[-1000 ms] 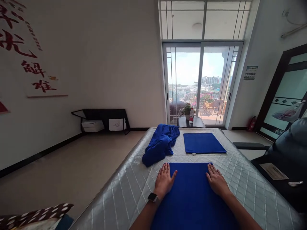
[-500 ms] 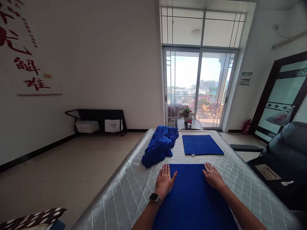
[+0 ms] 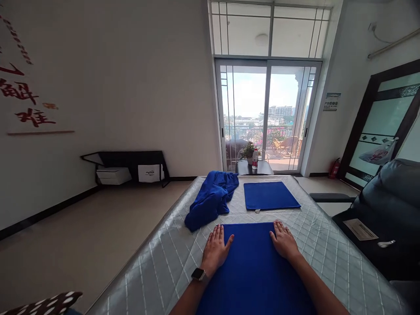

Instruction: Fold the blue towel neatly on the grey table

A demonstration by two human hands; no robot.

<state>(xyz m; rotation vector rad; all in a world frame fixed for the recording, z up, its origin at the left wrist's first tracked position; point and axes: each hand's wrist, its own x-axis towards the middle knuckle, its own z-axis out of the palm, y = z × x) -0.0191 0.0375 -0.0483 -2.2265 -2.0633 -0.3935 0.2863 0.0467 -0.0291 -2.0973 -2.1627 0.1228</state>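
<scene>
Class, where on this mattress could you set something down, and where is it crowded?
Bare mattress shows left of the left forearm, and right of the right hand. It is crowded in the middle: the crumpled blue cloth, flat blue cloth and cloth under both hands lie close.

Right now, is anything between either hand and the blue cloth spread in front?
Nothing visible: the left hand and right hand already rest on the edges of the blue cloth. The crumpled cloth lies beyond.
</scene>
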